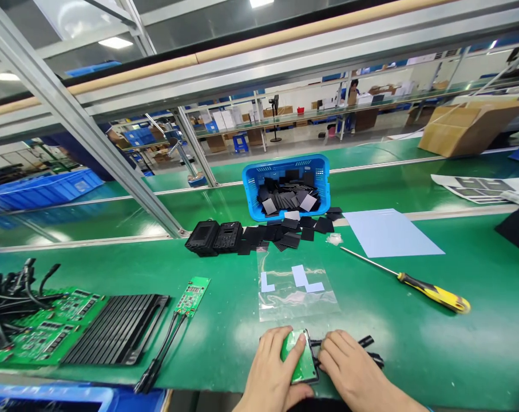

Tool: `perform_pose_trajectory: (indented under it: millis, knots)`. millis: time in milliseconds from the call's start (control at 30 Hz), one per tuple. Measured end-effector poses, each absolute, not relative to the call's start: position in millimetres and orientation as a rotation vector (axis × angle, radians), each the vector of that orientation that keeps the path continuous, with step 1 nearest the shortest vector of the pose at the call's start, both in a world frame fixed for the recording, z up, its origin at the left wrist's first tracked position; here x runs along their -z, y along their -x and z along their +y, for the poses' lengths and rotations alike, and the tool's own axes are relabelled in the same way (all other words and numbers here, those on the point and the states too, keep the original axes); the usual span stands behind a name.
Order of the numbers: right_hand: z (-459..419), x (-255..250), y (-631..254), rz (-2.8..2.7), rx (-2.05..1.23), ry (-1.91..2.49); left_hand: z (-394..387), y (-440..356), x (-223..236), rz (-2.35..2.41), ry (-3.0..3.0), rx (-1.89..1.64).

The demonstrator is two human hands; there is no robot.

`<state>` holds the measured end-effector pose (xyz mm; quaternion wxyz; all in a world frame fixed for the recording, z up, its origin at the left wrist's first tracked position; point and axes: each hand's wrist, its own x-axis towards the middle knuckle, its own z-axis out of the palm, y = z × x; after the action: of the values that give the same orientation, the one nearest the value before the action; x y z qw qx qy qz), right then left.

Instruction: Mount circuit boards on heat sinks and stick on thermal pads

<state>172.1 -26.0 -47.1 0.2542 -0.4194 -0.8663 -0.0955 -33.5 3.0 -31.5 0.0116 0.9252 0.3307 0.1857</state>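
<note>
Head view shows me a blue basket (325, 186) heaped with black plates (287, 200), my left hand (271, 360) grasping a green board (304, 364), my right hand (349, 366) gripping its black cables (365, 342).

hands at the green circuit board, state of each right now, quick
Left hand: closed, holding the green circuit board.
Right hand: fingers curled over the black cables; how firmly cannot be told.
</note>
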Motion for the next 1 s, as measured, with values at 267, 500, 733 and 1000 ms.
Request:
perform_pose_trajectory:
  millis: [267,500,733,1000]
  knots:
    - [-32,39,-167,-2.371,0.393,1.083,0,32,32,1.078,-2.876,-0.53]
    - [-12,48,-180,-2.597,0.076,1.038,1,37,32,1.017,-2.858,-0.546]
    - [-22,43,-178,-2.524,0.19,1.067,1,40,34,1.011,-2.824,-0.576]
    - [-16,31,-184,-2.305,-0.282,1.018,0,41,32,0.946,-2.952,-0.562]
